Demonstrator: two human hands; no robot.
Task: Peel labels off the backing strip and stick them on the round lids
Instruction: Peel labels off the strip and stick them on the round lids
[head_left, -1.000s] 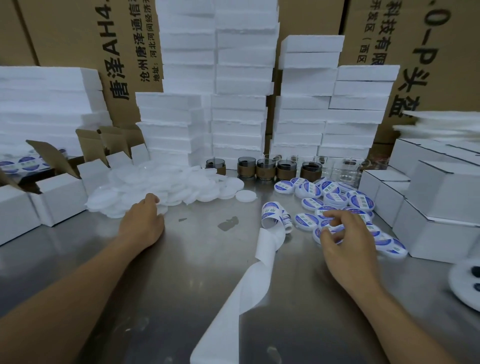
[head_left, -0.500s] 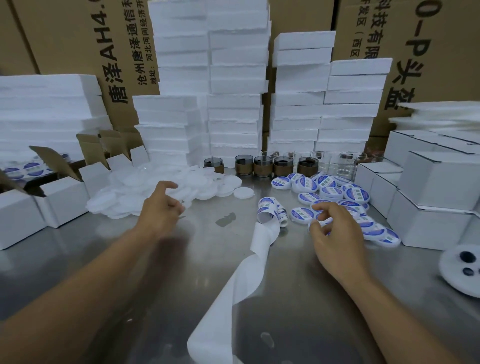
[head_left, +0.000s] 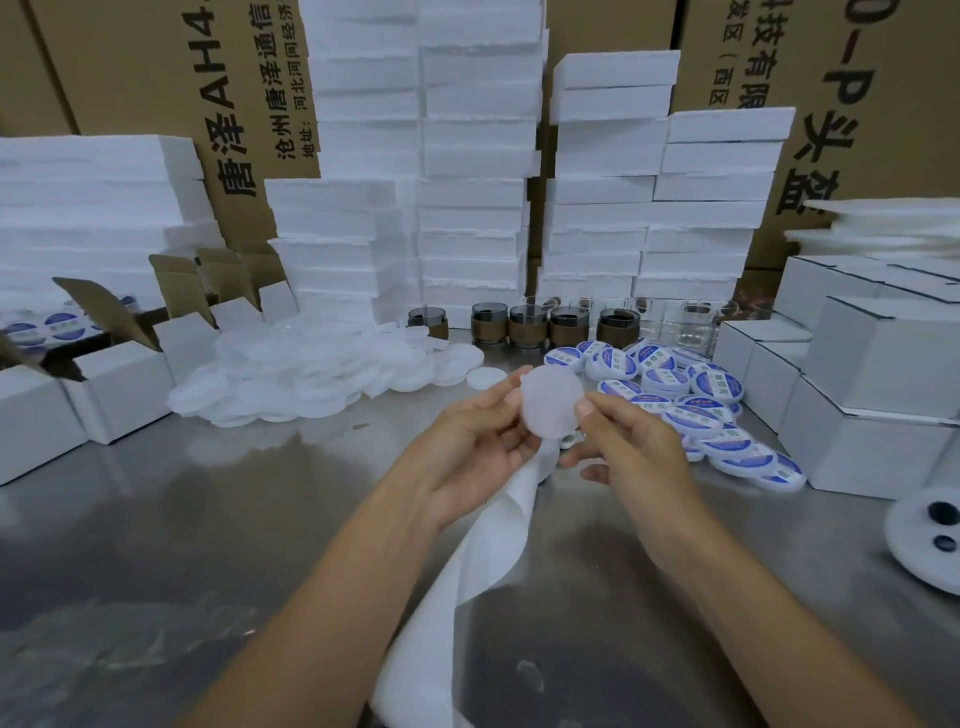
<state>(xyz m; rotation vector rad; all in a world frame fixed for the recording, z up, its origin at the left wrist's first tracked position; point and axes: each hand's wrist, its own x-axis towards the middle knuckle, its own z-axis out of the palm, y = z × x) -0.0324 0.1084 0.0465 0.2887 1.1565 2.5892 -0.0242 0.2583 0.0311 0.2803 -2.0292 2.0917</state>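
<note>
Boxes stand behind. I pinch one bare lid (head_left: 549, 404) between my left hand (head_left: 470, 446) and right hand (head_left: 631, 451); strip (head_left: 483, 561) hangs just below it.

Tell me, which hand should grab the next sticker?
Probably the right hand. The left hand cradles the blank lid from below, while the right only pinches its edge and sits closer to where the strip curls up beneath it.

Packing workshop or warehouse, printed cardboard cartons (head_left: 156, 104) along the back, stacked white foam slabs (head_left: 478, 182), small white boxes (head_left: 883, 358), steel table (head_left: 208, 519) heaped with lids (head_left: 311, 374)
</note>
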